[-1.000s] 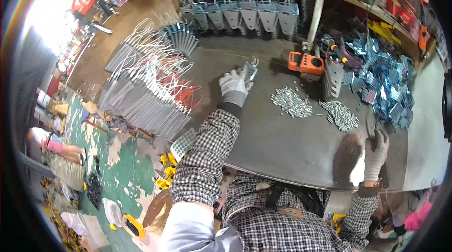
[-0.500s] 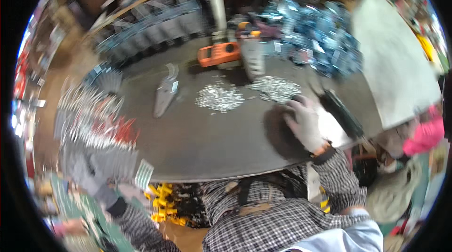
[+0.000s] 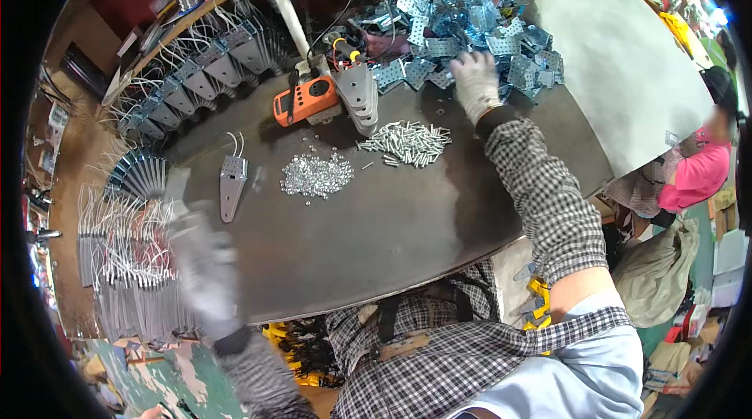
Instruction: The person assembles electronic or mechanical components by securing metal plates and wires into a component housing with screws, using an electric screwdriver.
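My right hand (image 3: 475, 84), in a pale glove, reaches to the near edge of a pile of bluish metal brackets (image 3: 439, 47). Its fingers are slightly apart and touch the pile; no bracket shows lifted in them. My left hand (image 3: 205, 266), gloved too and smeared by motion, is over the table's left side, beside a bundle of thin wired grey strips (image 3: 129, 247). Its fingers are too blurred to read. Between the hands lie a heap of small shiny metal pieces (image 3: 317, 175), a heap of short metal pins (image 3: 407, 143) and a single tapered grey plate with two white wires (image 3: 233, 188).
An orange meter (image 3: 305, 100) stands by a stack of tapered grey plates (image 3: 358, 98). Rows of wired plates (image 3: 192, 82) line the back left. A large white sheet (image 3: 627, 59) covers the right side. A person in pink (image 3: 693, 172) is at the far right.
My right hand has moved from beside the pin heap, forward to the bracket pile. My left hand has moved right and up from the wired strips' lower end. The view has shifted.
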The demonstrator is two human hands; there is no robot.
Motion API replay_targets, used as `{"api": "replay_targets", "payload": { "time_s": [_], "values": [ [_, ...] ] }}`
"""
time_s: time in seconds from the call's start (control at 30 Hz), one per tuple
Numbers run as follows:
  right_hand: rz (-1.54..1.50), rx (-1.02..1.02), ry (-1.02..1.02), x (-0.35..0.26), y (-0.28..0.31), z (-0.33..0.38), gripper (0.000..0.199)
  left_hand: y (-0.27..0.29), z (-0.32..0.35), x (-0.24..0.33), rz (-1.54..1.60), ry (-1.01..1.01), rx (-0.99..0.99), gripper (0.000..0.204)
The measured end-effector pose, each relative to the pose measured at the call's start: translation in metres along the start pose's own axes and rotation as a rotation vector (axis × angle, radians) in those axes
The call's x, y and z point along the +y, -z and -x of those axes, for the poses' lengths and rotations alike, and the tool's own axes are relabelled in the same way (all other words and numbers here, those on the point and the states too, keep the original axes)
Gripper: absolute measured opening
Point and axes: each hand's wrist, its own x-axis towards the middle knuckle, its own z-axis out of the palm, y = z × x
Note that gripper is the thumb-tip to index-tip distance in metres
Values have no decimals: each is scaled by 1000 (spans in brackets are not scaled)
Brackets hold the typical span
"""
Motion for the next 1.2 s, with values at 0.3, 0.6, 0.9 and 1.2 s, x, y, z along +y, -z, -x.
{"api": "replay_targets", "payload": {
  "time_s": [0.3,0.6,0.9,1.2],
  "values": [
    [-602,-343,551,-64,150,78,49,29,-2,-208,238,430,-361,33],
    [-597,-303,442,-104,114,80,16,-39,15,-174,-218,391,363,47],
    [-484,-251,478,-135,79,84,9,-30,9,-167,-495,225,530,28],
    [-254,-276,541,-137,95,85,16,-28,7,-168,-389,221,519,30]
  ]
}}
